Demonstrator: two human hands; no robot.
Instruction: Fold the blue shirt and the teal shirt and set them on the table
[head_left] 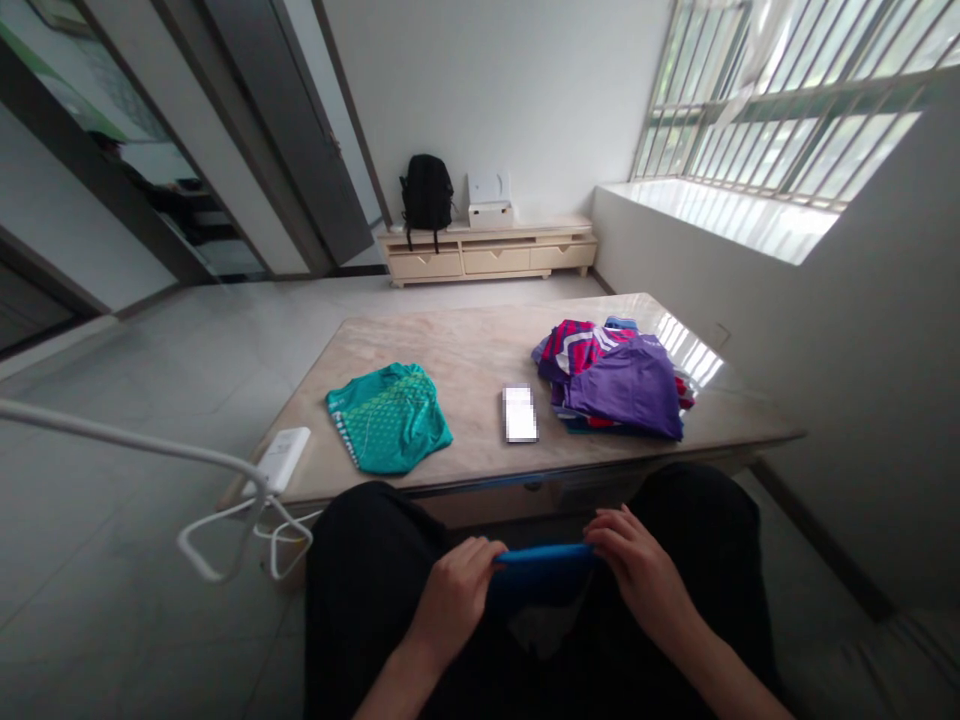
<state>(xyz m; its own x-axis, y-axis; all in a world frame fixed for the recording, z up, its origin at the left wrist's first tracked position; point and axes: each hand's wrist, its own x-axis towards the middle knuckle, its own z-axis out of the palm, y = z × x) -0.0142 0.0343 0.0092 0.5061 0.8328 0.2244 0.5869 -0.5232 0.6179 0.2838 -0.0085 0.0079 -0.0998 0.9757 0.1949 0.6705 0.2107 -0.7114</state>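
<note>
Plainly, we have both hands on a blue cloth (pixel 545 572), low at the near side of the scene, between our dark-clad knees and below the near edge of the table (pixel 480 345). Our left hand (pixel 461 588) pinches the left end of its upper edge, and our right hand (pixel 634 560) grips the right end, so that edge runs nearly straight between them. The lower part drops into shadow — we cannot tell how far it hangs or whether it is folded.

We judge it light and soft, with little stiffness of its own, and perhaps a bit slippery if it is of the same sort as the shiny teal garment (pixel 394 420) on the table's left. Nothing about it looks fragile. The two ends of the upper edge seem the right places to hold; a grip at the middle alone would let the sides sag.

Farther right on the table we see a pile of garments (pixel 626 390), purple on top — and just left of it lies a phone (pixel 520 413), its screen blurred out.
</note>
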